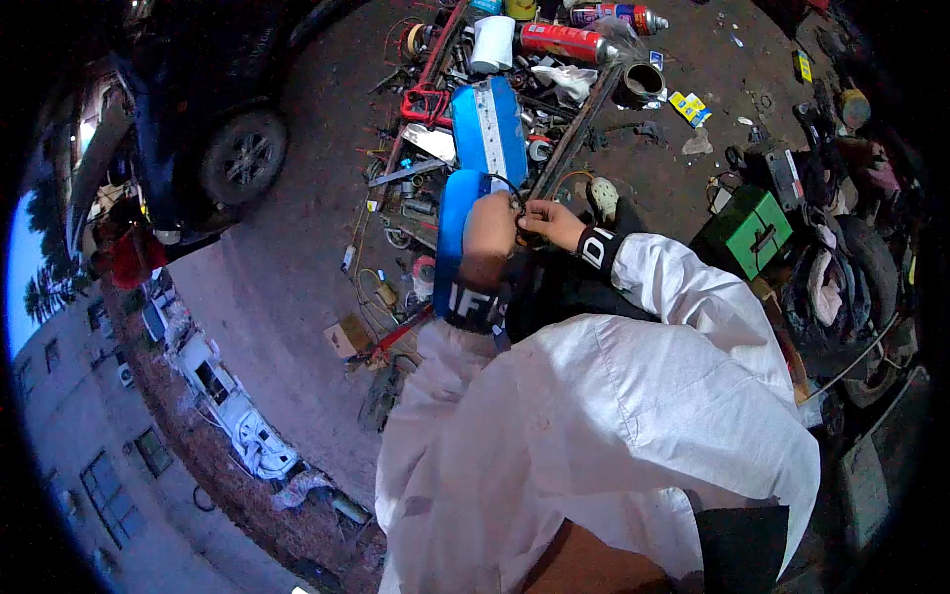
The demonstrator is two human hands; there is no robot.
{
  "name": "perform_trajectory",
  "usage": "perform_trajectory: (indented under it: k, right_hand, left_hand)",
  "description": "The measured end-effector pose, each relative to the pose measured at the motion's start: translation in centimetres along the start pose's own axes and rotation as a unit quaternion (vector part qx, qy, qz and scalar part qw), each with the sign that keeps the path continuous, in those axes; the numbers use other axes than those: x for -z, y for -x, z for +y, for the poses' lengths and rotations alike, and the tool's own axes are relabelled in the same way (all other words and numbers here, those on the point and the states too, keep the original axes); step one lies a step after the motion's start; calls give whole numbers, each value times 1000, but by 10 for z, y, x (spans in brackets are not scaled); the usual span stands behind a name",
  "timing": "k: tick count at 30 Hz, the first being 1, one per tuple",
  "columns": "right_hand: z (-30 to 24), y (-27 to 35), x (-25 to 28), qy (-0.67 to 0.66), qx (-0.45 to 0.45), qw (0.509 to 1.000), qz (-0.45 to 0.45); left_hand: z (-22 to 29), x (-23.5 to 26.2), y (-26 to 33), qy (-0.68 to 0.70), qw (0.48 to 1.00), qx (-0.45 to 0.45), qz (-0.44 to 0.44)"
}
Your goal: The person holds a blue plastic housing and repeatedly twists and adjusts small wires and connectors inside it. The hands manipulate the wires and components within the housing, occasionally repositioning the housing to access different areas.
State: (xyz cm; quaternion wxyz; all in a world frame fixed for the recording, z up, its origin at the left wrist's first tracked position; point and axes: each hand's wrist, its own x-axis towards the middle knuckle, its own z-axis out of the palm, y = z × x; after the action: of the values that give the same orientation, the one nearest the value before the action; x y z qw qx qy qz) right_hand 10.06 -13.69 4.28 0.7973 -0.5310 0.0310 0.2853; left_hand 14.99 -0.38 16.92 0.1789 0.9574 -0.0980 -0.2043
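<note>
My right hand (554, 224) pinches a thin black cord (518, 198) between thumb and fingertips. Close against it, my left hand (489, 230) is curled with its back showing; its fingertips and whatever they hold are hidden. A black loop of the cord arches above both hands. Under and beside my left hand lies a blue panel (454, 210). Just beyond it is a second blue piece (489, 129) with a pale strip along its middle.
Tools and metal parts crowd the red-edged bench around a white cup-like roll (492, 45) and red spray can (566, 43). A green box (749, 230) stands right, beside piled dark parts. A dark vehicle's wheel (243, 156) is at left; a small cardboard box (349, 337) lies nearer.
</note>
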Motion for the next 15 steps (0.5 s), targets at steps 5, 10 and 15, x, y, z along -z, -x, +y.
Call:
perform_trajectory:
  k: [5, 10, 15]
  right_hand:
    - [-17, 1, 16, 4, -15, 998, -57]
    - [-25, -9, 22, -58, -65, 989, -119]
    - [-42, -19, 37, -146, -110, 968, -175]
  left_hand:
    - [42, -17, 37, 51, 978, 15, 202]
    - [75, -18, 42, 81, 974, 116, 175]
    - [60, -33, 44, 10, 972, 163, 168]
